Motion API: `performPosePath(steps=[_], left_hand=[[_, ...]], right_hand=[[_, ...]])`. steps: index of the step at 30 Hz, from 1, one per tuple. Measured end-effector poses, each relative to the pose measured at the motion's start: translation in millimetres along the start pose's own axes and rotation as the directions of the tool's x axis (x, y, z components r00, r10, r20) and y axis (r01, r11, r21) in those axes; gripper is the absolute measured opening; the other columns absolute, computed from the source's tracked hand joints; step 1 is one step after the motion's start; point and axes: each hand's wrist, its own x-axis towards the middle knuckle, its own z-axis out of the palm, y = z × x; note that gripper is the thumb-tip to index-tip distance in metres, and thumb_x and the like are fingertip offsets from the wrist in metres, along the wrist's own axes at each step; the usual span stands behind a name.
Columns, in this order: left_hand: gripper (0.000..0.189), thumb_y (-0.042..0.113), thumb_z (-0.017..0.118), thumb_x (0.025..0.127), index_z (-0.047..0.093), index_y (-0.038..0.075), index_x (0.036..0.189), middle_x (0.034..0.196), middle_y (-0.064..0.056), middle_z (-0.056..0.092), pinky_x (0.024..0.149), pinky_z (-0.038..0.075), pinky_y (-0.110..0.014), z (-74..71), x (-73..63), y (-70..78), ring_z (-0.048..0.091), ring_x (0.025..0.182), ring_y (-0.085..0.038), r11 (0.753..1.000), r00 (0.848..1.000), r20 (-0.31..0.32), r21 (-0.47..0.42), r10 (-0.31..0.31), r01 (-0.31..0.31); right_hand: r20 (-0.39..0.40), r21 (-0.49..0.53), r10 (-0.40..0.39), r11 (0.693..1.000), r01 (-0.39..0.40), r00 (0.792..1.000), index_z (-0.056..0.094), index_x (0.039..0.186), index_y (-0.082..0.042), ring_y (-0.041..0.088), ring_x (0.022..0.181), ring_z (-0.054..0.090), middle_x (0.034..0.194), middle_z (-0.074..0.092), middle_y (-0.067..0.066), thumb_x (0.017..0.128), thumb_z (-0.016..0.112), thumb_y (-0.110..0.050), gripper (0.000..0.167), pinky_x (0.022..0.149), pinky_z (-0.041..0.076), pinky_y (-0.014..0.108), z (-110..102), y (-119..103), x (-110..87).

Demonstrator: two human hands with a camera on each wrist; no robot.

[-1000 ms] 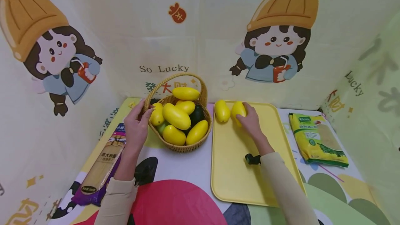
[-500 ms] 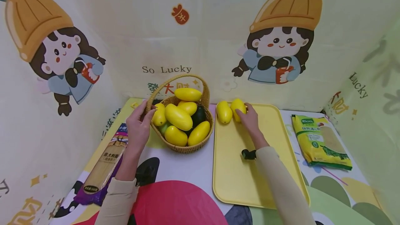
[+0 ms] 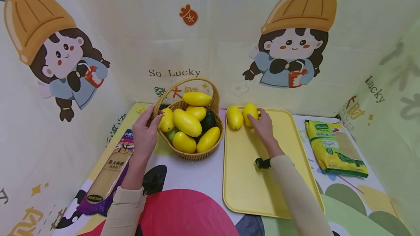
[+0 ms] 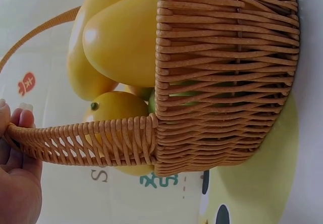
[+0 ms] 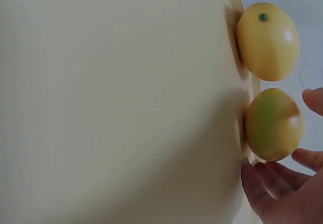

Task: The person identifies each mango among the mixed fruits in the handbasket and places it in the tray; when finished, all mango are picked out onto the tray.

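Observation:
A wicker basket (image 3: 193,156) heaped with yellow mangoes (image 3: 187,122) and a dark green fruit (image 3: 208,120) stands left of the tray. My left hand (image 3: 146,130) holds its arched handle (image 4: 86,141) near the left foot, thumb and fingers on either side. On the yellow tray (image 3: 249,177), two mangoes lie side by side at the far left corner. At the right one (image 5: 274,125) is my right hand (image 3: 263,126); in the right wrist view its fingers (image 5: 267,181) are at the fruit's lower edge, while the thumb stands a little apart from it.
Left of the basket lies a purple pack of pasta (image 3: 109,170). A yellow-green Knorr bag (image 3: 334,148) lies right of the tray. Behind everything rises a printed cloth wall (image 3: 223,46), close to the basket and the tray's far edge.
The right hand has shifted the right mango slightly away from me and closer to the left one. The left hand stays on the handle; the whole head view has shifted a little.

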Motion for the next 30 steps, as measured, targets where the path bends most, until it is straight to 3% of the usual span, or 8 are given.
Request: performPosePath(steps=[7,12,18,24,30], left_hand=[[0.04,0.026,0.059,0.1,0.057,0.029,0.14,0.116,-0.006,0.067,0.089,0.05,-0.008,0.1,0.5,-0.9,0.058,0.102,-0.008,1.0,1.0,-0.007,-0.023,0.005,-0.005],[0.042,0.026,0.058,0.1,0.055,0.027,0.142,0.118,-0.007,0.067,0.09,0.05,-0.007,0.6,-0.1,-2.3,0.058,0.104,-0.01,1.0,1.0,-0.008,-0.015,0.011,-0.011],[0.044,0.028,0.058,0.1,0.054,0.025,0.144,0.119,-0.007,0.066,0.092,0.05,-0.008,1.1,0.4,-3.5,0.059,0.106,-0.011,1.0,1.0,-0.002,-0.011,0.011,-0.011],[0.045,0.03,0.058,0.1,0.054,0.022,0.144,0.118,-0.005,0.066,0.091,0.05,-0.008,0.6,1.3,-4.4,0.059,0.106,-0.01,1.0,1.0,-0.002,-0.024,0.004,-0.004],[0.043,0.031,0.058,0.1,0.053,0.033,0.142,0.118,-0.003,0.065,0.091,0.05,-0.008,0.0,0.8,-4.2,0.058,0.106,-0.011,0.999,1.0,0.007,-0.031,-0.008,0.008]], right_hand=[[-0.083,-0.063,-0.092,0.994,0.087,0.992,0.044,0.146,-0.008,0.036,0.132,0.041,0.146,0.046,0.018,0.095,0.057,-0.046,0.065,0.111,0.038,0.053,-7,-3,-4.4],[-0.109,-0.039,-0.217,0.976,0.214,0.97,0.05,0.143,-0.008,0.035,0.13,0.045,0.143,0.05,0.016,0.094,0.06,-0.041,0.059,0.109,0.04,0.054,-11,-15,-9.1],[-0.001,0.007,-0.333,0.943,0.333,0.943,0.05,0.143,-0.009,0.037,0.127,0.049,0.142,0.052,0.017,0.093,0.065,-0.033,0.058,0.106,0.043,0.055,-7,-44,-23.7],[0.115,0.065,-0.403,0.915,0.398,0.908,0.049,0.145,-0.013,0.034,0.127,0.051,0.144,0.052,0.012,0.093,0.068,-0.031,0.058,0.107,0.045,0.053,9,-74,-44.0],[0.181,0.134,-0.471,0.881,0.453,0.863,0.049,0.144,-0.012,0.033,0.125,0.053,0.142,0.053,0.01,0.092,0.07,-0.032,0.06,0.104,0.049,0.052,29,-100,-65.1]])
